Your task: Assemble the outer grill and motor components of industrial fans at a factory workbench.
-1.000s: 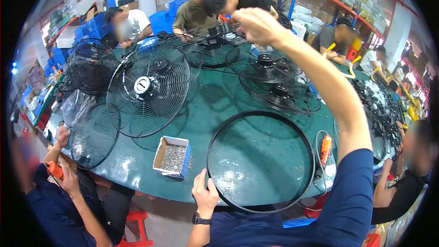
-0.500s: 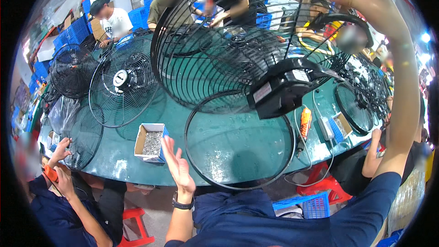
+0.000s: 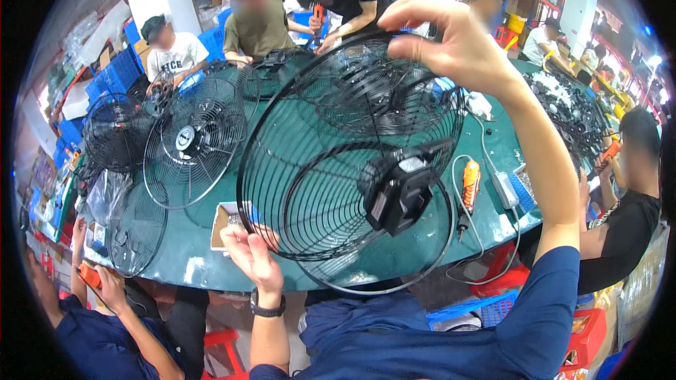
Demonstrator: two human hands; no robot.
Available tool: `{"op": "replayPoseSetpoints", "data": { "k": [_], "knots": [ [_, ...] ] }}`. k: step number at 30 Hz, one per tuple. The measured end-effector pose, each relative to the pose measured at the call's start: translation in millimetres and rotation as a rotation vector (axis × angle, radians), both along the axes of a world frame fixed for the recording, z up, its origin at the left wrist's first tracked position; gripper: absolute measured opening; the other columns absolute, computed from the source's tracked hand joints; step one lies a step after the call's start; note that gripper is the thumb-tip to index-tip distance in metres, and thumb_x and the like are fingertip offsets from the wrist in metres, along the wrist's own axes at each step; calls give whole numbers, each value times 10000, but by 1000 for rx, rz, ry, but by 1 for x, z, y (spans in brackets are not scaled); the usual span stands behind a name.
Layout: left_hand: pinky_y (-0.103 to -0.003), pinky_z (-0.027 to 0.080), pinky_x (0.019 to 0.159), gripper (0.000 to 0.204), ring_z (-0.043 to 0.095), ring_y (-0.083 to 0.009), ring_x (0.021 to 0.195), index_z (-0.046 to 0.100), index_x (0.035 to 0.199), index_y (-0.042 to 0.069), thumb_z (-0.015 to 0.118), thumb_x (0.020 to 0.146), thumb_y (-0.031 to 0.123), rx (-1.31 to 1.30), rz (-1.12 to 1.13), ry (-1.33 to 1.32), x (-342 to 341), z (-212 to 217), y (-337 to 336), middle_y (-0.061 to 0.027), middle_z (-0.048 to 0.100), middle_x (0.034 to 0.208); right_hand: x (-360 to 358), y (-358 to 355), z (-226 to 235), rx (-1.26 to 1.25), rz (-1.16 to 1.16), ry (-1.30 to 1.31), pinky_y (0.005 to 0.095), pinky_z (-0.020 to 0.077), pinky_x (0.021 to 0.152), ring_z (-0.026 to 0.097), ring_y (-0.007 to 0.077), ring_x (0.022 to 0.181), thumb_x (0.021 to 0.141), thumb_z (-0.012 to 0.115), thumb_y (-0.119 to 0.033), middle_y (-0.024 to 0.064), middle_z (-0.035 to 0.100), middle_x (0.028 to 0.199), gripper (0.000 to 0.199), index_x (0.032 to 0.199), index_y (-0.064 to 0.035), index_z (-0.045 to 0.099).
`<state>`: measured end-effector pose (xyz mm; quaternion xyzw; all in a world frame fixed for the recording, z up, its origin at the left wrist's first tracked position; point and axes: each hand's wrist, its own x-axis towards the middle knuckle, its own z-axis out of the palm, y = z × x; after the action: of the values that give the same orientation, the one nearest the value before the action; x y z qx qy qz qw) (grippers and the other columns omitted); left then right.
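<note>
A black fan grille (image 3: 310, 197) with a motor housing (image 3: 399, 193) at its middle is tilted up in front of me, above the table. My right hand (image 3: 454, 46) is closed at its upper rim, thumb and fingers on either side. Around the lower left rim my left hand (image 3: 255, 257), with a black watch on the wrist, has its fingers behind and its thumb in front. A thin ring (image 3: 384, 291) lies on the table under the grille, partly hidden by it. Beside my left hand stands a small box (image 3: 224, 222), partly covered by the hand and grille.
On the green table (image 3: 197, 267) lie an orange electric screwdriver (image 3: 470, 186) and a white power adapter (image 3: 505, 190) with cables. Another fan grille (image 3: 186, 141) stands to the left; black parts (image 3: 570, 109) are heaped at right. Co-workers sit around; one at left holds an orange tool (image 3: 90, 276).
The grille has come down and turned, its motor housing now lower and nearer me. My right hand has moved left and down onto the rim; my left hand has closed on the lower rim.
</note>
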<state>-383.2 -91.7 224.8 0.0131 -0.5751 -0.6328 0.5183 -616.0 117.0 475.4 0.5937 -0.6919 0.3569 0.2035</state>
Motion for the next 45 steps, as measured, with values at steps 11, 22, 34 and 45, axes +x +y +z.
{"op": "replayPoseSetpoints", "data": {
  "k": [11,22,34,45],
  "knots": [
    [-182,252,435,206,339,-24,504,457,998,58,411,976,257,66,125,-33,-11,-14,-14,32,441,706,43,41,-177,-110,-31,377,530,384,914,468,403,1131,637,799,-491,196,457,1260,691,1195,-162,560],
    [-191,255,418,249,330,-37,473,462,951,20,467,956,269,147,92,118,10,-17,-12,15,425,645,36,21,-186,123,-7,496,561,244,1038,363,425,1268,380,771,-253,266,407,1358,846,1195,-340,561],
    [-345,438,781,397,563,-274,900,536,1233,-28,456,917,198,-301,15,-496,47,-74,-4,-178,593,1018,43,61,-167,405,199,-124,627,179,1044,469,450,1139,380,742,-471,289,456,1221,922,1215,-111,586],
    [-582,132,1114,628,286,-392,1359,471,1262,-72,625,695,148,-672,202,-976,68,-104,-1,-273,295,1446,43,71,-227,427,122,-301,503,378,960,475,438,1140,400,771,-424,293,411,1293,931,1232,-57,569]
  ]
}}
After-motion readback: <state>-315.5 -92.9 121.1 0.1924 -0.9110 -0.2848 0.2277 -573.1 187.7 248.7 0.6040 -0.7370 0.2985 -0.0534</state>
